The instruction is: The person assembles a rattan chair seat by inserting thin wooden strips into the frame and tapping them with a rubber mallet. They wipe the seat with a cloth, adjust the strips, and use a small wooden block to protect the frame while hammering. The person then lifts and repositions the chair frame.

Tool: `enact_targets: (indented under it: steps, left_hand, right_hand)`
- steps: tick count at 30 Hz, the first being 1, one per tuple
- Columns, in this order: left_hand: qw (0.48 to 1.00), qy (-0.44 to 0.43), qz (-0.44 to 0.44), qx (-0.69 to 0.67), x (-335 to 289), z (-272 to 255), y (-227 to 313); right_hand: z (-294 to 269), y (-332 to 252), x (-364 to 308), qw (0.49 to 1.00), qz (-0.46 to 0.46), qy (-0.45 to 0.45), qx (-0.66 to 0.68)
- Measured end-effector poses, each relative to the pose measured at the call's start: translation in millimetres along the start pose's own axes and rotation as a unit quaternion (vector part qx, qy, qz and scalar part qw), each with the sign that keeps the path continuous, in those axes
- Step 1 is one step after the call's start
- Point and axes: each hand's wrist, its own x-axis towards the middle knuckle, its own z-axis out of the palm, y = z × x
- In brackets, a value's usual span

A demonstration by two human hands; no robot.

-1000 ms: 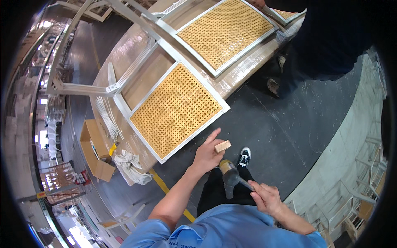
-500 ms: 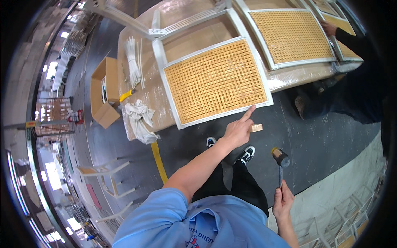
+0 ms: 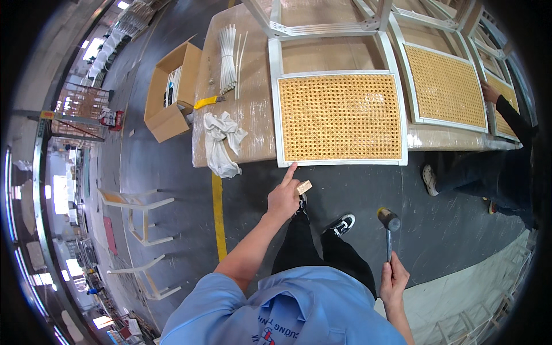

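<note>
My left hand (image 3: 283, 200) has a small wooden block (image 3: 304, 187) gripped in its curled fingers. Its index finger points out to the near edge of a white chair frame (image 3: 345, 163), close to the left corner; I cannot tell whether the fingertip touches. A woven cane panel (image 3: 340, 118) fills that frame, which lies on the wrapped table. Lower right, my right hand (image 3: 395, 280) is closed round the handle of a mallet (image 3: 389, 219), held upright with its dark head raised, apart from the chair.
Left on the table lie a white rag (image 3: 221, 141), a yellow cutter (image 3: 208, 102) and a bundle of white strips (image 3: 227, 60). A cardboard box (image 3: 183, 106) stands beside it. At right, a co-worker's hand (image 3: 490, 92) is at another cane-panelled frame (image 3: 445, 86). Chair frames (image 3: 138, 210) stand at lower left.
My left hand, still holding the block, has gone left along the frame's near edge, from near its right corner to near its left. The view has turned; the mallet stays raised.
</note>
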Motion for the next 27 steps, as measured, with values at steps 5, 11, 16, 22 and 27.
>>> enact_targets:
  steps: [5, 11, 16, 22, 27]
  left_hand:
    - [1.0, 0.003, -0.019, -0.005, -4.7, -12.0, -5.8]
    - [0.998, -0.061, -0.011, -0.008, -2.6, -29.4, -2.2]
    - [0.984, -0.123, -0.033, -0.123, -1.2, -65.1, -50.8]
    - [0.864, -0.097, -0.156, -0.469, 59.3, -129.0, -99.3]
    - [0.872, -0.011, -0.093, -0.48, 193.9, -156.3, -140.2]
  right_hand:
    - [4.1, -7.3, 5.5, 1.0, -0.001, -0.017, -0.008]
    - [13.5, -21.7, 8.3, 0.999, -0.04, -0.001, -0.007]
    - [31.0, -36.4, 13.4, 1.0, -0.024, -0.011, -0.012]
    - [73.4, -72.3, 29.5, 0.998, -0.042, -0.018, -0.031]
    - [176.3, -139.4, 93.5, 0.997, -0.042, -0.02, 0.053]
